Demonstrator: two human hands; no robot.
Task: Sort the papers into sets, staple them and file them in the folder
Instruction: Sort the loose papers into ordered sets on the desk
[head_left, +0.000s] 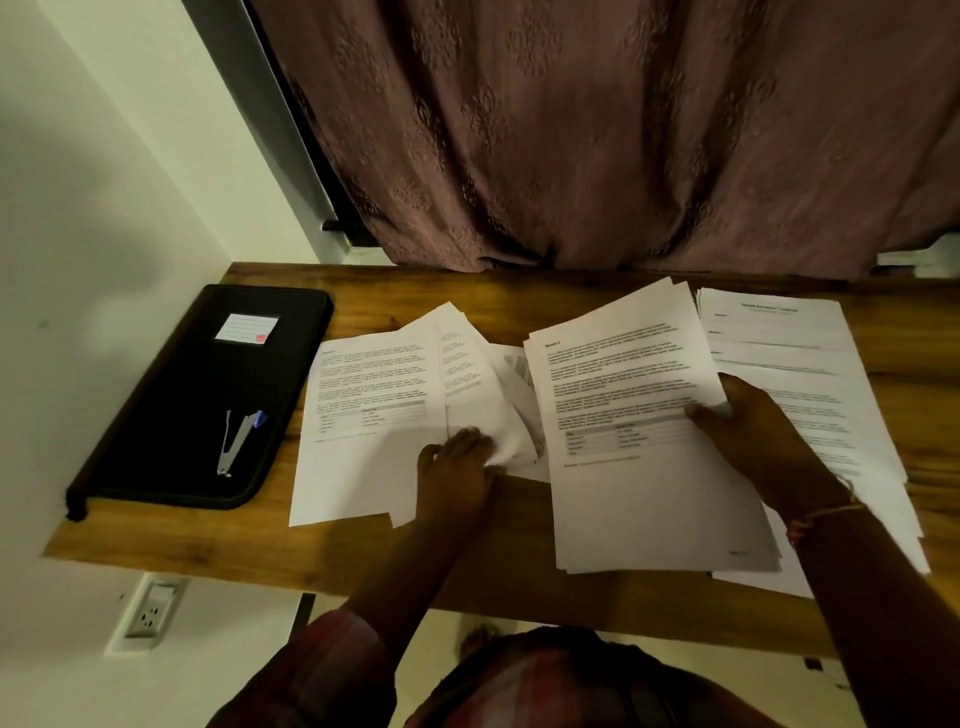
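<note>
A black zip folder (171, 415) with a white label lies at the left end of the wooden desk (509, 525). A stapler (236, 439) with a blue tip rests on the folder. My left hand (457, 475) pinches the lower edge of a curled sheet (478, 395) above a flat printed sheet (363, 426). My right hand (748, 431) grips the right edge of a thick stack of printed pages (639, 441), lifted and tilted. More sheets (800, 353) lie spread on the desk at the right, partly under the stack and my arm.
A brownish patterned curtain (597, 135) hangs behind the desk's far edge. A pale wall (93, 218) closes the left side, with a socket (150, 610) below the desk. The desk's front edge runs close to my body.
</note>
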